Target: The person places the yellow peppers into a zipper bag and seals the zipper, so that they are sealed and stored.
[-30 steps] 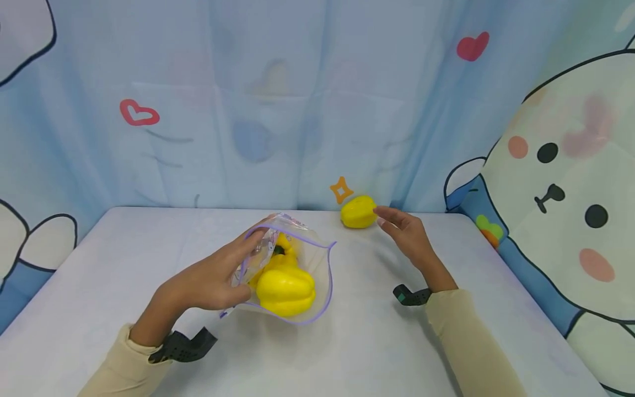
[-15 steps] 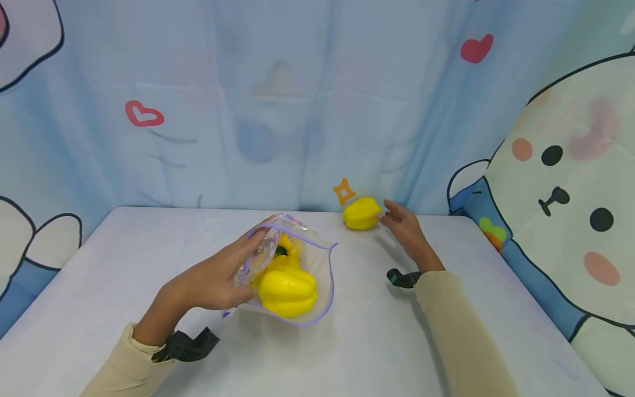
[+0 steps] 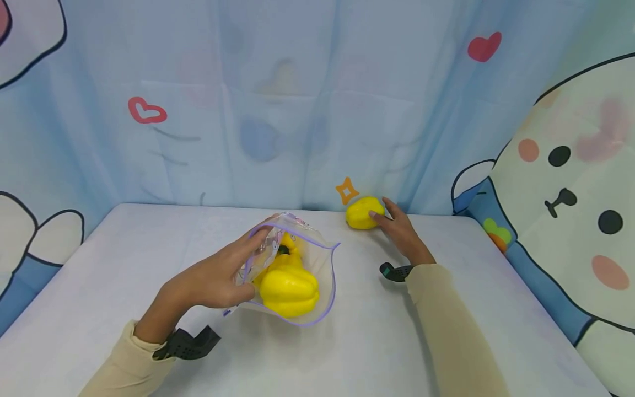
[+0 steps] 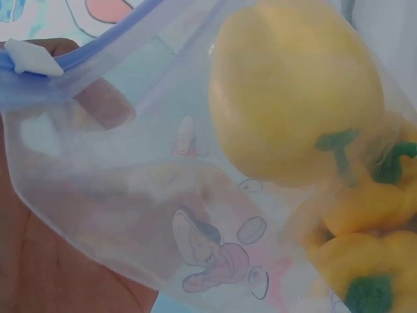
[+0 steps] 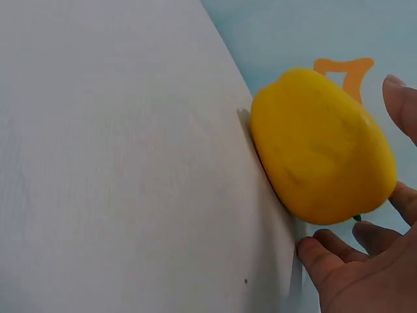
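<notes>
My left hand point(image 3: 210, 281) grips the left side of a clear zip bag point(image 3: 324, 275) with a purple seal, its mouth spread toward me. Yellow bell peppers point(image 3: 289, 292) lie inside; through the printed plastic in the left wrist view, several show, with green stems point(image 4: 371, 293). Near the table's back edge another yellow bell pepper point(image 3: 364, 213) lies on its side. Thumb and fingers of my right hand point(image 3: 403, 236) are spread at its right end. In the right wrist view, the fingertips point(image 5: 313, 251) sit just beside the pepper's stem end.
A white-covered table point(image 3: 173, 237) runs back to a blue printed curtain point(image 3: 278, 121), which hangs right behind the loose pepper. A large cartoon figure point(image 3: 585, 193) is printed on the right side. Dark wrist mounts point(image 3: 186, 344) sit on both wrists.
My right hand drew slightly back from the loose pepper, then came in again, thumb now overlapping its right end. The left hand and the bag stay in place.
</notes>
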A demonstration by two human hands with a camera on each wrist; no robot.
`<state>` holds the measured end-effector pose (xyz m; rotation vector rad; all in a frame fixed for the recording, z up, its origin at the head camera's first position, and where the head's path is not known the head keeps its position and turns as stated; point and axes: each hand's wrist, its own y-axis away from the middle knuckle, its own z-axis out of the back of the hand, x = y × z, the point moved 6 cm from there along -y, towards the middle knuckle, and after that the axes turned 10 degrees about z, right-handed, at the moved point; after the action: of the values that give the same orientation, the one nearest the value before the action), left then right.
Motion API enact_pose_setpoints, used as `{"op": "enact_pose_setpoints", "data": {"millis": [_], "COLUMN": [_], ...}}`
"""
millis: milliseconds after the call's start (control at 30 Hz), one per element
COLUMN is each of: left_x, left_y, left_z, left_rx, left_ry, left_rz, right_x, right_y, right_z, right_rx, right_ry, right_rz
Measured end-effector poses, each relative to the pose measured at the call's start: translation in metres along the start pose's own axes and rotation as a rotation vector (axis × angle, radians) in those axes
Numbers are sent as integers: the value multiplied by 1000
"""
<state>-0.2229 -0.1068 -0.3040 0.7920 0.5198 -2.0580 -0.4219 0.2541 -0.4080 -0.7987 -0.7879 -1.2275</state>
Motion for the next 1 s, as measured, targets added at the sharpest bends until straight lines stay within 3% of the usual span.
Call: {"op": "enact_pose_setpoints", "data": {"millis": [400, 700, 1000], "left_x": [0, -1, -1], "left_y": [0, 0, 0], "left_z": [0, 0, 1], "left_rx": [3, 5, 0], "left_ry": [-2, 7, -6], "left_rz": [-30, -30, -44], "right_x": [2, 9, 11], "right_y": [-4, 1, 5], "right_z": [-8, -10, -9], "right_rx": [18, 118, 111], "right_ry": [22, -17, 24], "right_rz": [-22, -47, -29]}}
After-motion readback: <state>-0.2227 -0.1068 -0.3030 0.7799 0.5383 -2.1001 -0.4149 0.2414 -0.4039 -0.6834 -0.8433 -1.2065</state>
